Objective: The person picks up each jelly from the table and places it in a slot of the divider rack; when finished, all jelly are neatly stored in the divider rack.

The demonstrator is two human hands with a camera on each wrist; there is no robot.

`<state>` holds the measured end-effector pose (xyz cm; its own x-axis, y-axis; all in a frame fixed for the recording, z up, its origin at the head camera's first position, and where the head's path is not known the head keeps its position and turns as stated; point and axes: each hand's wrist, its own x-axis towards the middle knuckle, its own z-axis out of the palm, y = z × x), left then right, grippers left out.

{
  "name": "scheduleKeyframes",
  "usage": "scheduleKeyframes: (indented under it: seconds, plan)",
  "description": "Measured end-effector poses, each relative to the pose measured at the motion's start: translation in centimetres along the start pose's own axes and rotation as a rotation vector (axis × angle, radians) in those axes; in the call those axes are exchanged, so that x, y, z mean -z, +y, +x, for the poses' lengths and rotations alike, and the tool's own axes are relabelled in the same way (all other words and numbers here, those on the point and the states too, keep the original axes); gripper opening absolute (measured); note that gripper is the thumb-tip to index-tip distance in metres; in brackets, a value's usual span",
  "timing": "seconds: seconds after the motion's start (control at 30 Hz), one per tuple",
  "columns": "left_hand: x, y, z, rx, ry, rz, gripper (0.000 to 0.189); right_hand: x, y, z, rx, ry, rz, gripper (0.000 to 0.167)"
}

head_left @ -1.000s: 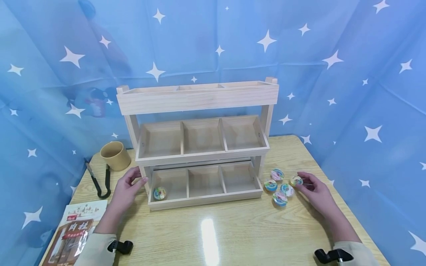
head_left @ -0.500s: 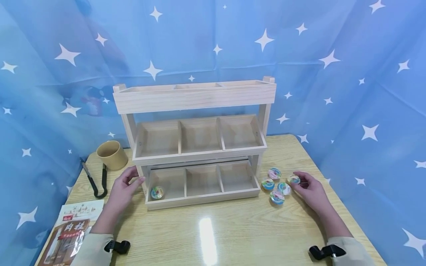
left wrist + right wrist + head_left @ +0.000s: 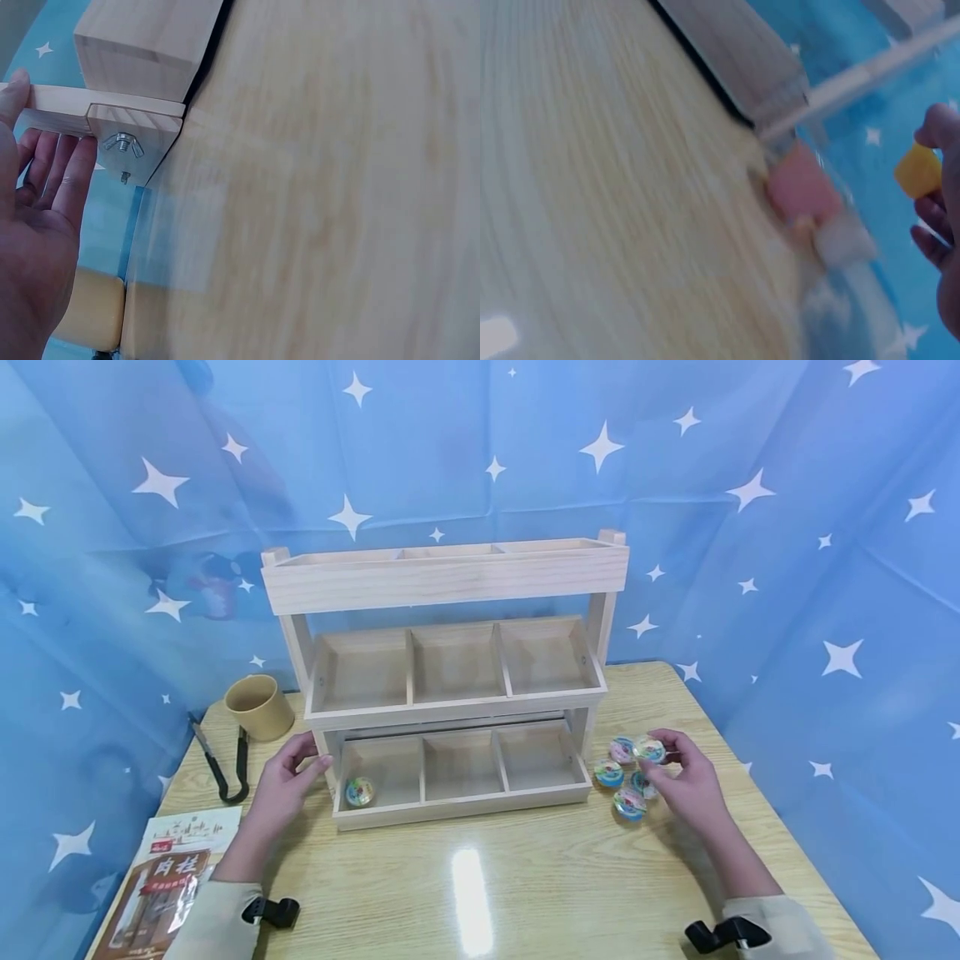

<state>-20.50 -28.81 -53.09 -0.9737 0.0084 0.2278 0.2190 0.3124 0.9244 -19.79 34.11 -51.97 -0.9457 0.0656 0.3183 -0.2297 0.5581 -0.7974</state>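
My right hand [image 3: 693, 781] pinches a small jelly cup [image 3: 649, 749] with a printed lid, held above the other cups. In the right wrist view this jelly cup [image 3: 918, 172] looks yellow between thumb and fingers. Several more jelly cups [image 3: 630, 804] lie on the table just beneath and beside that hand. Far to the left, my left hand [image 3: 283, 783] grips the side post of a three-tier wooden rack [image 3: 450, 589]. The left wrist view has thumb and fingers on either side of the post [image 3: 60, 101]. One jelly cup [image 3: 359, 792] sits in the rack's lower left compartment.
A tan mug [image 3: 260, 708] stands behind my left hand, with black-handled tongs [image 3: 242, 768] beside it. A packet of cinnamon [image 3: 168, 885] lies at the front left. Behind the wooden table [image 3: 390, 893] hangs a blue star-patterned curtain [image 3: 480, 443].
My right hand has lifted its jelly cup and moved it left, over the other cups. The left hand keeps its hold on the rack. The head view has shifted slightly.
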Motion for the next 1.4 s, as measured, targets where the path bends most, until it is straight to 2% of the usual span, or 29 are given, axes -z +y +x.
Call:
scheduleKeyframes:
  seconds: [0.2, 0.43, 0.6, 0.9, 1.2, 1.4]
  plan:
    - [0.0, -0.2, -0.1, -0.003, 0.006, 0.016, 0.044, -2.0, -2.3, 0.3, 0.096, -0.043, 0.034, 0.041]
    - [-0.1, -0.4, 0.0, 0.003, 0.006, 0.026, 0.044, -4.3, -4.7, 0.6, 0.165, -0.135, 0.076, 0.042]
    - [-0.2, -0.5, 0.0, 0.007, 0.010, 0.031, 0.044, -6.6, -6.1, 0.9, 0.248, -0.218, 0.092, 0.043]
    - [-0.2, -0.5, 0.0, 0.003, 0.006, 0.029, 0.044, -10.7, -9.2, 0.9, 0.223, -0.405, 0.153, 0.044]
    - [-0.2, -0.7, 0.2, 0.003, 0.006, 0.035, 0.044, -14.4, -11.9, 1.1, 0.344, -0.495, 0.211, 0.048]
    - [0.0, -0.8, 0.3, -0.009, 0.011, 0.028, 0.044, -16.7, -14.2, 1.7, 0.347, -0.609, 0.206, 0.051]
